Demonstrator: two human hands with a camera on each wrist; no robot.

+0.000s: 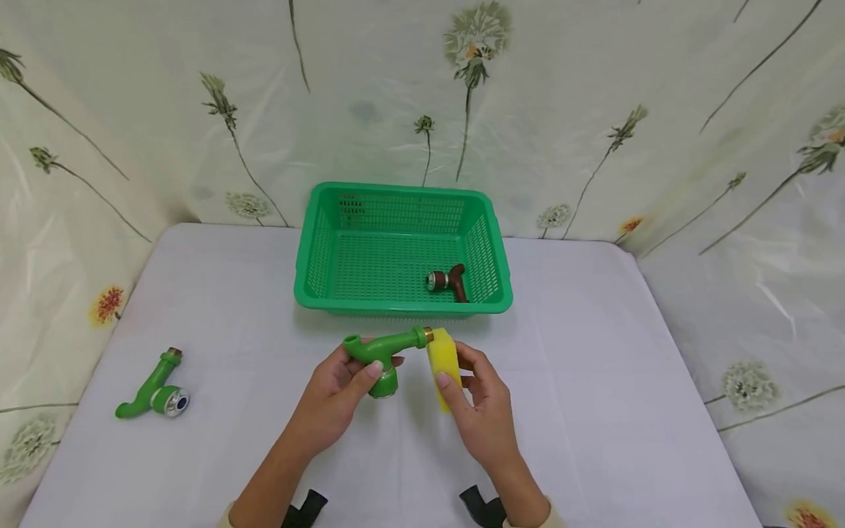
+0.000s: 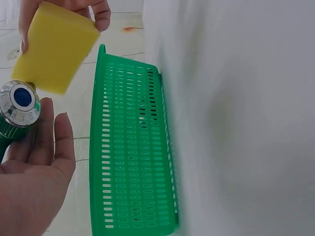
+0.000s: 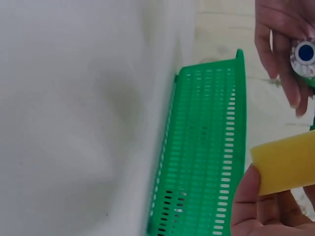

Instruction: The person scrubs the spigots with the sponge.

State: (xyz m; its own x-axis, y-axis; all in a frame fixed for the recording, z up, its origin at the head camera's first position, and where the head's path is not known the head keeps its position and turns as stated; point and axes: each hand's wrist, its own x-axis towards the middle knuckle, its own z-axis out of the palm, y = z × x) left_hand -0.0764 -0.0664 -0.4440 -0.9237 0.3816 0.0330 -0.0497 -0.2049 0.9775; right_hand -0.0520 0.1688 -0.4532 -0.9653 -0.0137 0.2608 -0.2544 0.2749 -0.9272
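My left hand (image 1: 333, 400) holds a green tap (image 1: 389, 345) by its knob, thumb in front, with the brass threaded end pointing right. A yellow sponge (image 1: 444, 359) is pinched in my right hand (image 1: 485, 407), its upper edge against or right beside that threaded end. In the left wrist view the sponge (image 2: 56, 46) shows its broad flat face near the tap's silver cap (image 2: 20, 103). The right wrist view shows the sponge (image 3: 288, 164) between thumb and fingers, while the tap is partly cut off at the frame edge.
Behind the hands stands a green plastic basket (image 1: 403, 308) with a brown tap (image 1: 454, 282) inside. Another green tap (image 1: 153, 389) lies on the white-covered table (image 1: 614, 381) at the left. A floral curtain (image 1: 370, 110) hangs behind the table.
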